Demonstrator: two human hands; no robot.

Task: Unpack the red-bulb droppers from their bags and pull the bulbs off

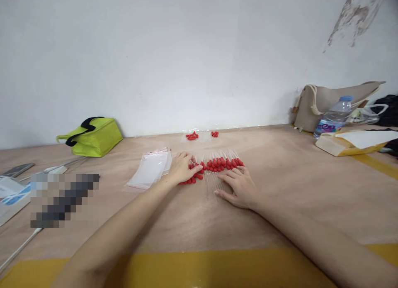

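Note:
A row of droppers (217,164) lies on the table, their red bulbs packed side by side and thin clear stems pointing both away from me and toward me. My left hand (183,168) rests at the row's left end, thumb and fingers apart, touching the red bulbs there and hiding some of them. On the near right side, my right hand (239,186) lies palm down with its fingers spread over the clear stems (213,185). Beside my left hand is a stack of clear zip bags (151,167).
Near the wall lie filled clear bags with red bulbs (192,136). A lime-green bag (98,138) stands back left. At the right are a water bottle (334,118), a beige bag (317,107) and an open paper packet (351,142). Yellow tape (174,267) crosses the near table.

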